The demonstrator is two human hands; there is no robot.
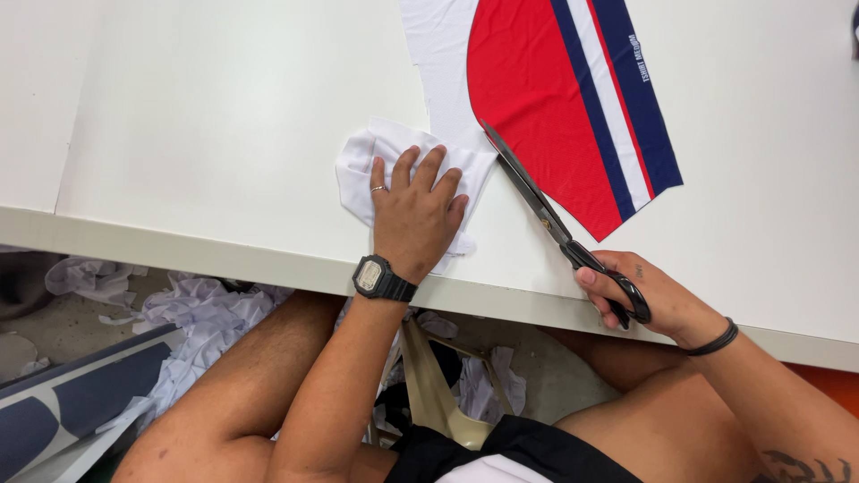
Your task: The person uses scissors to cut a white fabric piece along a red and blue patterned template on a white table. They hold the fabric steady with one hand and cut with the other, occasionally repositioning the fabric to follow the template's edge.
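The left hand [414,210] wears a thin silver ring [378,189] on one finger, and a black digital watch [378,278] with a rectangular grey face sits strapped at that wrist. The right hand [640,291] carries a small dark mark near the base of the thumb, and a slim black band [717,341] circles its wrist. Further up the right forearm a dark tattoo [801,467] shows at the picture's lower edge. Both arms are bare of sleeves. Black shorts [501,452] cover the lap, with a white patch at the bottom
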